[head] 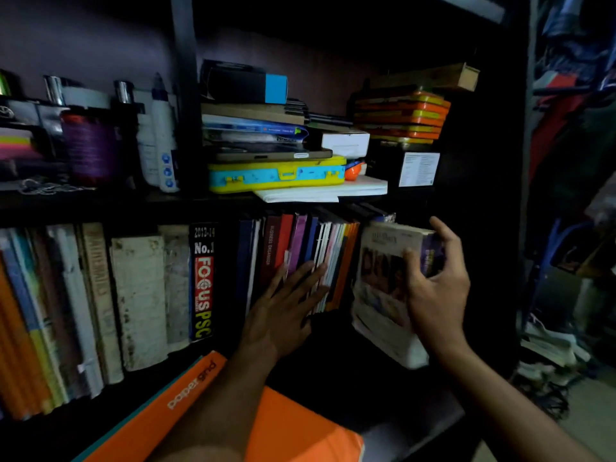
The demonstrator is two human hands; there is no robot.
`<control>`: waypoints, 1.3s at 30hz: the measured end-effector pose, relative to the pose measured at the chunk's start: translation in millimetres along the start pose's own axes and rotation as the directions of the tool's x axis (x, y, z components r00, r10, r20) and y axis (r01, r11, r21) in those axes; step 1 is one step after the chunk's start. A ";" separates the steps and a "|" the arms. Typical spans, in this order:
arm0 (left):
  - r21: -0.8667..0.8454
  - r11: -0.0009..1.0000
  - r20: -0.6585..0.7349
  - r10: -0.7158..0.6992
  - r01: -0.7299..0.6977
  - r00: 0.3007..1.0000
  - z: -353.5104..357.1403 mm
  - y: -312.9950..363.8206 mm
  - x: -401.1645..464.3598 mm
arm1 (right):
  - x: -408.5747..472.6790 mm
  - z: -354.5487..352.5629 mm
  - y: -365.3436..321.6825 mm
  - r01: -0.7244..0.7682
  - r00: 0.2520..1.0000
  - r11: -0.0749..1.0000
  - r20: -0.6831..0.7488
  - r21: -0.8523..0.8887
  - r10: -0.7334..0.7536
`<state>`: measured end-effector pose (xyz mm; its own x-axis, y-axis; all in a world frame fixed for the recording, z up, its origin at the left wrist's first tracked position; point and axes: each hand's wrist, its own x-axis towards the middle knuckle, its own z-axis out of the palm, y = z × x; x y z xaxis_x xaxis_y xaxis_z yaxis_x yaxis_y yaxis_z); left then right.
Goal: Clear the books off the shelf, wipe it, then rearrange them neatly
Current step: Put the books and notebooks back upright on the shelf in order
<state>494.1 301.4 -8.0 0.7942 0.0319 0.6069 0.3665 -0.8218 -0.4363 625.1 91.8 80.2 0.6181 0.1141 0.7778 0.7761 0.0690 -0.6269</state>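
The room is dim, lit only from the front. A dark shelving unit fills the view against a dull purplish wall. At the right edge hang blue and red clothes. Pale floor shows in the lower right corner.

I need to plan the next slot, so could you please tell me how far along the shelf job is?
Most books stand upright in a row on the lower shelf. Whether it was wiped cannot be told. In hand: the left hand presses the leaning thin books, and the right hand holds a magazine. Left: an orange notebook lies in front.
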 end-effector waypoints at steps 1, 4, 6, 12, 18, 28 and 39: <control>-0.020 1.000 -0.019 0.004 -0.004 1.000 -2.4 -0.1 -1.5 | -5.4 -10.1 -5.1 0.006 1.000 1.000 0.021 -0.019 -0.006; -0.133 0.991 -0.125 0.003 -0.020 0.992 -6.2 -3.3 -0.6 | -9.4 -22.2 -23.0 0.115 0.972 0.986 0.221 -0.121 -0.087; -0.250 0.968 -0.204 -0.042 -0.010 0.978 -6.7 -7.1 2.2 | -4.8 -15.7 -39.8 0.205 0.911 0.972 0.385 -0.113 -0.147; -0.083 0.994 -0.243 -0.085 0.066 0.966 -16.6 -13.5 -3.6 | -2.3 0.3 -64.1 0.267 0.791 0.964 0.573 -0.007 -0.214; -0.007 0.995 -0.165 -0.104 0.104 0.981 -15.0 -26.9 -1.6 | -24.9 -7.7 -85.5 0.661 0.393 0.750 0.852 0.001 -0.347; 0.023 0.989 -0.172 -0.141 0.147 0.975 -23.5 -26.3 0.5 | -34.9 3.3 -66.2 0.006 0.472 0.962 0.849 -0.272 0.237; -0.018 0.985 -0.229 -0.174 0.174 0.958 -22.9 -25.3 -0.1 | -21.2 142.6 9.5 -0.610 0.732 0.752 0.183 -0.251 0.656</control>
<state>473.6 309.1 18.2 0.5859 0.0429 0.8092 0.4902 -0.8139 -0.3118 601.5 231.3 51.2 0.9387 0.3103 0.1502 0.2375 -0.2663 -0.9342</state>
